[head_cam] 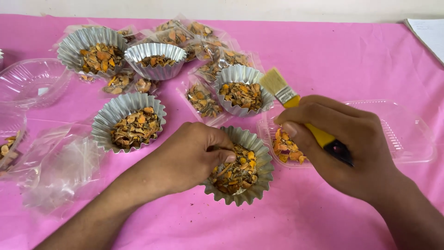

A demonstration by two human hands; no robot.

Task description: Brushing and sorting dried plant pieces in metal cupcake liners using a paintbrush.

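My left hand (185, 155) rests over the near fluted foil cup (259, 178), fingers pinched in its dried orange-brown chips (238, 171). My right hand (344, 148) grips a paintbrush by its yellow handle (319, 134), bristles (274, 82) pointing up and left. The brush hangs above a clear plastic clamshell tray (407, 139) that holds a small pile of orange chips (286, 148).
Several more foil cups of chips stand behind on the pink cloth: (129, 121), (241, 90), (155, 59), (95, 51). Sealed clear bags of chips (203, 44) lie at the back. Empty clear bowls (32, 81) and empty plastic bags (60, 171) sit at the left.
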